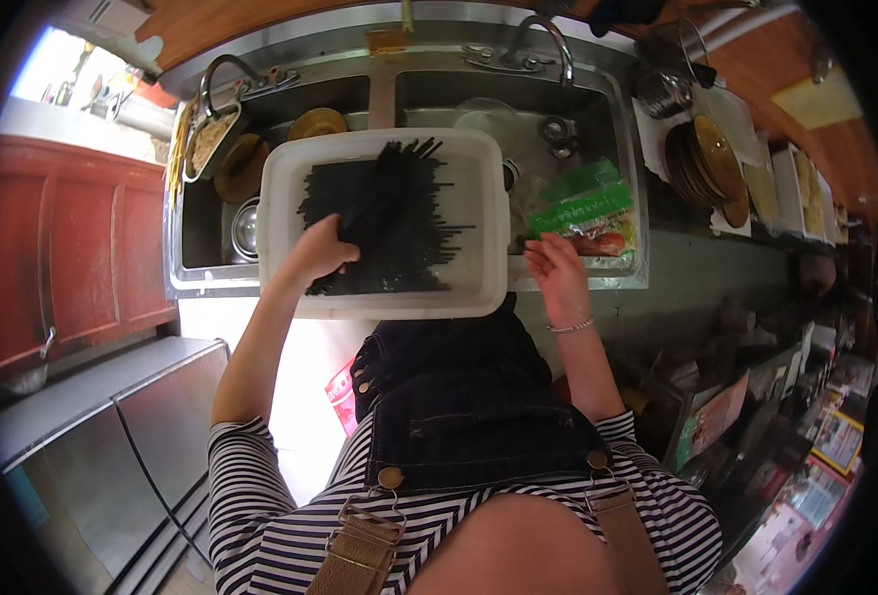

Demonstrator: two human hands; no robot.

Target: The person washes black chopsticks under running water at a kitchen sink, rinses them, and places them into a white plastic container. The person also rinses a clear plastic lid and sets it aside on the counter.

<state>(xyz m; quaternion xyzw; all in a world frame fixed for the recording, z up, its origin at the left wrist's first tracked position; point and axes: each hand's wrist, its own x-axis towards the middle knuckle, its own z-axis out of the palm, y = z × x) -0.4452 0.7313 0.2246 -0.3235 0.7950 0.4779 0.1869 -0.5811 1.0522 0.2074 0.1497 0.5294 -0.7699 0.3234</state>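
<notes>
A white rectangular tub (pixel 499 218) rests across the front of the double sink. Inside it lies a large heap of thin black sticks (pixel 399 238), much like chopsticks; most lie sideways. My left hand (pixel 322 253) reaches over the tub's near left side, its fingers closed round a bunch of the sticks that slants up and away to the right. To the right of the tub, my right hand (pixel 560 270) hovers with its fingers loosely bent and apart, nothing visible in them. Just beyond its fingertips lies a green and clear plastic package (pixel 586 210).
Curved taps (pixel 231 61) stand behind both basins. Brown plates (pixel 241 169) and a metal bowl (pixel 247 228) lie in the left basin. Stacked brown plates (pixel 707 164) stand on the right counter. A metal-topped unit (pixel 112 387) is at my left, below red cabinets (pixel 72 238).
</notes>
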